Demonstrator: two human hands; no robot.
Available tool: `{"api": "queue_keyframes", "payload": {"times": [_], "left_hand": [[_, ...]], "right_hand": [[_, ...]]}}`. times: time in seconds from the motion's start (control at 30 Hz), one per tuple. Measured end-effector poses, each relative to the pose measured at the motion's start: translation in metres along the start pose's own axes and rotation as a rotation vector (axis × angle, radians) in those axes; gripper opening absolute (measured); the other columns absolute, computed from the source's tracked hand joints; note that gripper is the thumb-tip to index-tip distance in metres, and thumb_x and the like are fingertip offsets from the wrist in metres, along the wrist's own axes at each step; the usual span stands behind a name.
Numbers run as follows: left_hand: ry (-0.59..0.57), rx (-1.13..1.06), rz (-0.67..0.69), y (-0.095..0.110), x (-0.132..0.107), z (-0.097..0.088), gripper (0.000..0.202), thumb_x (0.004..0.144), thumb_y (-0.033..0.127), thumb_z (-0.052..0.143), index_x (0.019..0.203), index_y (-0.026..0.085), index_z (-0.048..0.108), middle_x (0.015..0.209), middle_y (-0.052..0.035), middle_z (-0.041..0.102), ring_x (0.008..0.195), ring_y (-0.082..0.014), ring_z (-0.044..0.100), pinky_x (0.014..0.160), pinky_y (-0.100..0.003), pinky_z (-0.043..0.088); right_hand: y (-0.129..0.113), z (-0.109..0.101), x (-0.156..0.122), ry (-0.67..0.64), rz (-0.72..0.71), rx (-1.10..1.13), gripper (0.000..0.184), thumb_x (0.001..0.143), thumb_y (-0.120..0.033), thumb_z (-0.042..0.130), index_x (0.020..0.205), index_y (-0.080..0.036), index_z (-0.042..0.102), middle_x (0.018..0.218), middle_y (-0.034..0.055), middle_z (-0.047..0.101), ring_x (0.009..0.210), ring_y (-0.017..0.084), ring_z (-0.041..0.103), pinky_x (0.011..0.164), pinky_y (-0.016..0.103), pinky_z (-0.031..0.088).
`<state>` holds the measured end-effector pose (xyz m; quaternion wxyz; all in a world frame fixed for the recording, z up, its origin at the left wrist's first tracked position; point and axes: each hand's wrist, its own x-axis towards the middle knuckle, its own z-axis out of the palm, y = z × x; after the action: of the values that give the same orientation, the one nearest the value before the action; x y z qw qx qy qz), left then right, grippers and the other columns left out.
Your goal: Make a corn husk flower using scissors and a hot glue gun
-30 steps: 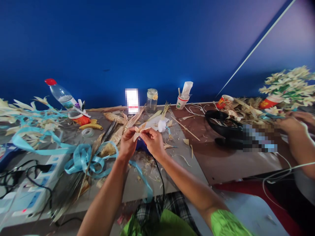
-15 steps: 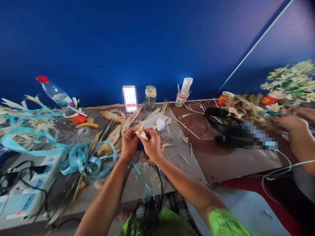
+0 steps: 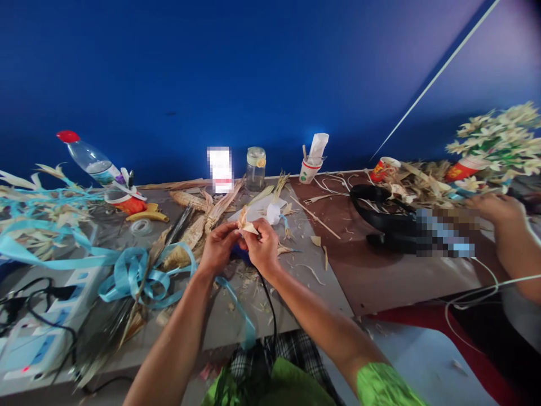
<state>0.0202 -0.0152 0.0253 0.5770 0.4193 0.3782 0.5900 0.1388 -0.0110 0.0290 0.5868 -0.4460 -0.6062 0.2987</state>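
The table [image 3: 224, 330] comprises a grey section [image 3: 327, 285] and an adjoining brown section [image 3: 406, 282] to its right. The grey section carries a power strip [image 3: 61, 318], loose blue ribbon [image 3: 131, 276], a clear tape roll [image 3: 141, 227], a corn cob [image 3: 190, 200] and scattered husk scraps [image 3: 316, 241]. The brown section carries a white paper cup [image 3: 310, 172], white cable [image 3: 340, 190] and a black band-shaped device [image 3: 393, 224].

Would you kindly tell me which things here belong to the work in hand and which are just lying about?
Likely part of the work:
pale husk-like piece, held by the left hand and right hand
corn husks
perhaps the blue ribbon

Seemingly just lying about:
red-capped bottle
clear jar
white power strip
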Motion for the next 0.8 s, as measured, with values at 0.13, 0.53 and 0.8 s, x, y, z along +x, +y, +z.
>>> {"api": "queue_keyframes", "payload": {"times": [0.13,0.53,0.8], "left_hand": [[0.006,0.075,0.001,0.003,-0.001,0.001,0.018,0.068,0.029,0.072,0.077,0.015,0.066,0.052,0.0005,0.061,0.045,-0.0113,0.055,0.051,-0.024,0.045],[0.07,0.229,0.098,-0.003,-0.002,-0.003,0.022,0.077,0.037,0.062,0.07,0.016,0.059,0.046,0.0039,0.053,0.042,-0.0078,0.046,0.045,-0.02,0.036],[0.038,0.279,0.179,-0.013,0.0,-0.006,0.022,0.081,0.035,0.057,0.07,0.017,0.059,0.05,0.0034,0.052,0.045,-0.0081,0.045,0.046,-0.021,0.037]], "right_hand": [[0.0,0.0,0.002,-0.028,-0.032,-0.019,0.014,0.077,-0.028,0.059,0.066,-0.02,0.055,0.068,0.0,0.053,0.066,0.013,0.051,0.064,0.025,0.042],[-0.001,-0.002,0.003,-0.087,-0.107,0.09,0.012,0.08,-0.023,0.053,0.074,-0.019,0.062,0.074,0.003,0.056,0.068,0.013,0.053,0.064,0.026,0.043],[-0.001,-0.016,0.02,-0.274,0.198,0.526,0.019,0.073,-0.036,0.066,0.082,-0.019,0.064,0.081,0.0016,0.061,0.07,0.013,0.054,0.067,0.026,0.043]]}}
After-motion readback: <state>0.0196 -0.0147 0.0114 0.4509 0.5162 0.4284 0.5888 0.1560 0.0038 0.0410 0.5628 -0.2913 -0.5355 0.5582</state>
